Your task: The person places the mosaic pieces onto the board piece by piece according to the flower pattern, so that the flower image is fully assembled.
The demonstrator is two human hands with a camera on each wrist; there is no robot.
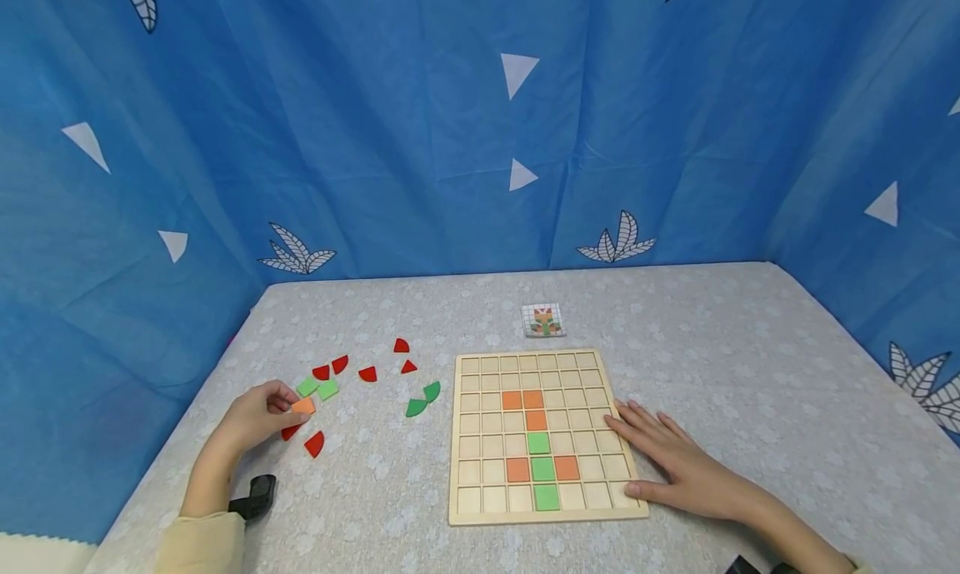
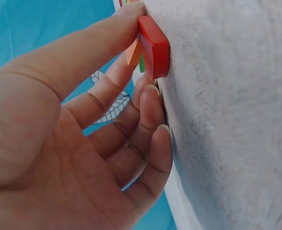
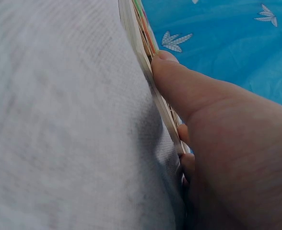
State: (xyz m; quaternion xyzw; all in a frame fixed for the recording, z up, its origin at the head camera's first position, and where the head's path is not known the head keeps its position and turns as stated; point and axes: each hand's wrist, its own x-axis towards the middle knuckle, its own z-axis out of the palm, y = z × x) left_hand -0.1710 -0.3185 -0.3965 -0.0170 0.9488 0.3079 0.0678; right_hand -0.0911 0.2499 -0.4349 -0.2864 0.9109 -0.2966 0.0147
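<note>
At the left of the head view my left hand [image 1: 257, 414] pinches an orange square tile [image 1: 303, 406] between thumb and fingers. In the left wrist view that orange tile [image 2: 133, 53] is partly hidden behind the thumb and a red tile [image 2: 156, 50]. The red tile [image 1: 290, 432] lies on the cloth just below the pinched one. My right hand [image 1: 675, 470] rests with fingers extended on the right edge of the wooden grid board [image 1: 472, 516]. Several orange tiles [image 1: 566, 468] and green square tiles [image 1: 543, 469] sit in its middle cells.
Light green squares [image 1: 327, 389] lie beside the left hand. Red quarter-round pieces [image 1: 315, 444], a red triangle [image 1: 408, 366] and dark green pieces [image 1: 416, 407] are scattered left of the board. A pattern card [image 1: 543, 319] lies behind it. Blue curtains [image 1: 420, 124] enclose the table.
</note>
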